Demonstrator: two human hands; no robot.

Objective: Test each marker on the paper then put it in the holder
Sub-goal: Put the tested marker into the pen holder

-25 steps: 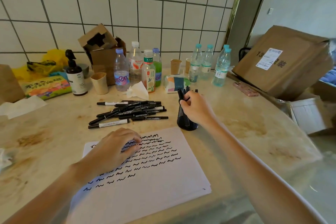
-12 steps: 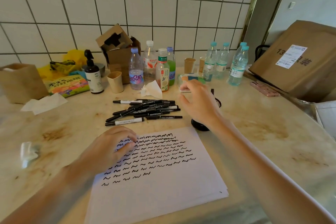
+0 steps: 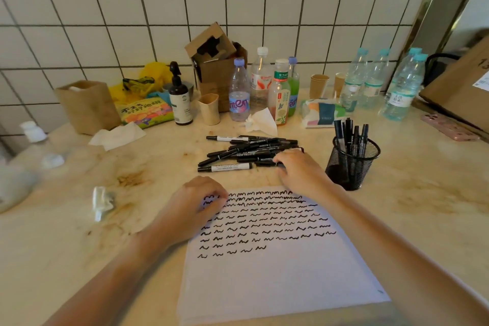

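A white paper point(image 3: 277, 272) with several rows of black squiggles lies in front of me on the marble table. My left hand point(image 3: 195, 206) rests on its upper left corner, fingers loosely curled, holding it down. Beyond the paper lies a pile of black markers point(image 3: 248, 152). My right hand point(image 3: 299, 169) reaches onto the right end of that pile, its fingertips on a marker; whether it grips one I cannot tell. A black mesh holder point(image 3: 352, 164) stands to the right of that hand with several markers upright in it.
Bottles point(image 3: 239, 92), paper cups point(image 3: 209, 108), a pump bottle point(image 3: 180, 99), a tissue pack point(image 3: 322, 112) and a cardboard box point(image 3: 217, 66) line the tiled wall. Crumpled tissues point(image 3: 103, 201) lie at the left. A pink phone point(image 3: 449, 127) and a big carton point(image 3: 460, 87) sit at the right.
My right hand left the holder and moved left to the marker pile. The camera view swung left. My left hand stayed on the paper.
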